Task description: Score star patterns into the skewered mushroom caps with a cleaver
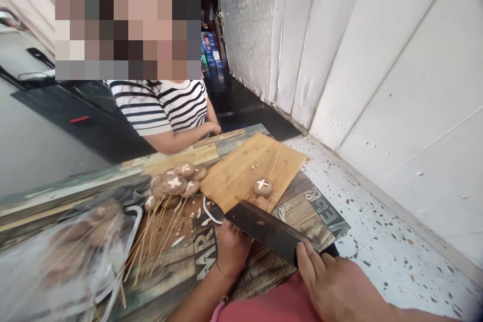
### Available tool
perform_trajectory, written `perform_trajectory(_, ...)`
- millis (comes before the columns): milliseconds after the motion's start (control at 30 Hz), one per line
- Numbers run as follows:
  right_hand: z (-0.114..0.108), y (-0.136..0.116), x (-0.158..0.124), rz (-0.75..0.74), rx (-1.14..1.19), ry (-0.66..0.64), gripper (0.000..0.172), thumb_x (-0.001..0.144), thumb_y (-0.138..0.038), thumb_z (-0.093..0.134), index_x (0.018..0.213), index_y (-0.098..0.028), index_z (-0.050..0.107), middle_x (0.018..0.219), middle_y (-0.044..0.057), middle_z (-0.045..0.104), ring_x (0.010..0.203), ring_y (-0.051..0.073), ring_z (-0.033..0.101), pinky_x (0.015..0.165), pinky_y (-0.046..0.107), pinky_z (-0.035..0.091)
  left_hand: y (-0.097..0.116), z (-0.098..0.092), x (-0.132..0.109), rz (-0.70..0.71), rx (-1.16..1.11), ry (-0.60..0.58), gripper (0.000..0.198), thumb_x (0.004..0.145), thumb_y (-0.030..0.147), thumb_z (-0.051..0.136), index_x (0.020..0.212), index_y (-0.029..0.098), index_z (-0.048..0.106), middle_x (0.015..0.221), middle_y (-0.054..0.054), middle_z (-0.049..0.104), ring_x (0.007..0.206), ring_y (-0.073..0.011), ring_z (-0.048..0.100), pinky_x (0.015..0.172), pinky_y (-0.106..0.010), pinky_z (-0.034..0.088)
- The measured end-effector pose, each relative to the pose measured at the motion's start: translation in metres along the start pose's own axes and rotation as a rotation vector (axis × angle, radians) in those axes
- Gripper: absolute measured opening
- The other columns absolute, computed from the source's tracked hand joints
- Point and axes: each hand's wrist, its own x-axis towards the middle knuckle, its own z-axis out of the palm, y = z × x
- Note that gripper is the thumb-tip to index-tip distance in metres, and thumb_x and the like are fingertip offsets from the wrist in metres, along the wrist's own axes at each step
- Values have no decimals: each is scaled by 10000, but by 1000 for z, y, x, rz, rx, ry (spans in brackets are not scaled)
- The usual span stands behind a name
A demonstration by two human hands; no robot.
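My right hand (332, 276) grips a broad dark cleaver (267, 231) near its handle end, the blade slanting up to the left. My left hand (232, 244) is closed just behind the blade's far end; its fingers are partly hidden, and I cannot make out what is in them. Beyond the blade, a brown mushroom (263, 187) with a pale cross cut in its cap lies on the wooden cutting board (230, 173), a thin skewer (274, 165) reaching from it. To the left sits a pile of cross-cut mushrooms (174, 184) with several bamboo skewers (151, 236) pointing toward me.
At the left, a clear plastic bag (75, 246) covers more mushrooms beside a white tray rim (136, 216). A grey cloth (113, 192) lies behind it. Pale scraps (178, 241) dot the table. Across it sits a person in a striped shirt (181, 105). A white wall (377, 60) runs along the right.
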Motion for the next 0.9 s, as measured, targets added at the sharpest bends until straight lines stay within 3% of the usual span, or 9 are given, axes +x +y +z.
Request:
perform_trajectory(167,-3,-1,1,1,-18,-4,448,650,12,480,1051,-12,678,967,228,727,501,225,650,364,283,502,2,-1,4,84,68,16,180,779,104,522,846,183,669,755,-60,709,705,-211,673,682,-349,586)
perform_trajectory(567,-8,-4,1,0,-33,-28,489,606,17,489,1053,-16,685,957,229,728,476,222,639,348,276,485,-3,3,-1,28,35,-11,175,815,141,521,906,176,666,836,-68,716,821,-225,679,804,-397,562)
perform_trajectory(900,-4,-13,8,41,-6,-56,458,659,-9,498,1086,22,659,962,289,705,464,240,638,322,288,456,0,3,-1,-6,-2,-12,152,817,157,526,864,178,670,789,-68,713,735,-218,677,710,-376,580)
